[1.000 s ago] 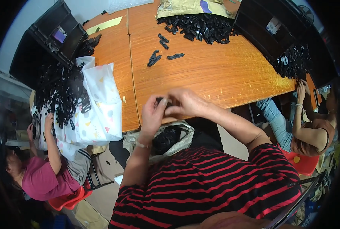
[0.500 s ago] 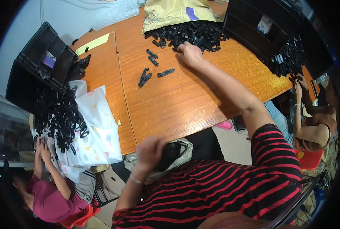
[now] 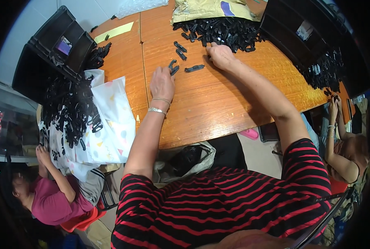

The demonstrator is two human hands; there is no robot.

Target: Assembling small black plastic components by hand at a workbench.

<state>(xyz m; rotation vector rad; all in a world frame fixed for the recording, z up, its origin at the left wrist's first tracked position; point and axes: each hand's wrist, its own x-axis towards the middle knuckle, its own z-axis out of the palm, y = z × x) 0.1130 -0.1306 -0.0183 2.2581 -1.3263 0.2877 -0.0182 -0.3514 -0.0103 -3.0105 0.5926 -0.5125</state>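
My left hand (image 3: 162, 85) reaches over the wooden table, its fingertips closed at a pair of small black plastic clips (image 3: 174, 68). The back of the hand covers part of the grip. Further right, my right hand (image 3: 221, 57) is bent down near the close edge of a heap of black plastic clips (image 3: 224, 33). Its fingers are pressed together on a dark clip (image 3: 210, 57), mostly hidden beneath them. Between my hands lies a single long black clip (image 3: 194, 68). Two more loose clips (image 3: 181, 50) lie toward the heap.
A yellow paper sack (image 3: 210, 11) opens onto the heap. Black bins (image 3: 282, 33) with more parts stand right and left. Co-workers sit on both sides, their hands at black parts. A patterned white plastic sheet (image 3: 116, 108) drapes over the left edge; an open bag (image 3: 203, 159) hangs below the table.
My left hand has moved from the table's near edge up to the loose pair of clips. My right hand has drawn slightly back from the heap. The whole view has shifted a little.
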